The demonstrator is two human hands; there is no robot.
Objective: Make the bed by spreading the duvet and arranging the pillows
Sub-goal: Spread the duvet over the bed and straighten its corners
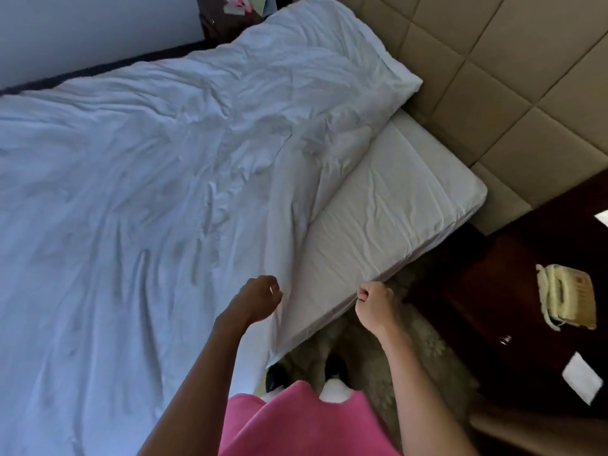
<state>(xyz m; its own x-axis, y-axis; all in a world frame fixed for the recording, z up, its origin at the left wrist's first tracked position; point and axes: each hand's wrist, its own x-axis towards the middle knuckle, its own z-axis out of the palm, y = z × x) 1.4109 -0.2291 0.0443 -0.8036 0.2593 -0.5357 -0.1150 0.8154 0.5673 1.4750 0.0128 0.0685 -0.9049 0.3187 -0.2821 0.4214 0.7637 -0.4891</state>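
A wrinkled white duvet (pixel 138 199) covers most of the bed. Its near top corner lies short of the headboard, leaving a strip of white fitted sheet (pixel 388 205) bare. One white pillow (pixel 355 57) lies at the far end of the head of the bed, with the duvet running up against it. My left hand (pixel 260 299) is curled at the duvet's side edge and seems to pinch it. My right hand (pixel 375 301) is a closed fist at the mattress's near edge, with nothing visible in it.
A beige padded headboard (pixel 493 70) lines the wall on the right. Beside the bed stands a dark wooden nightstand (pixel 487 291) holding a cream telephone (pixel 564 296) and a white card (pixel 582 383). I stand on patterned carpet (pixel 437 353) between bed and nightstand.
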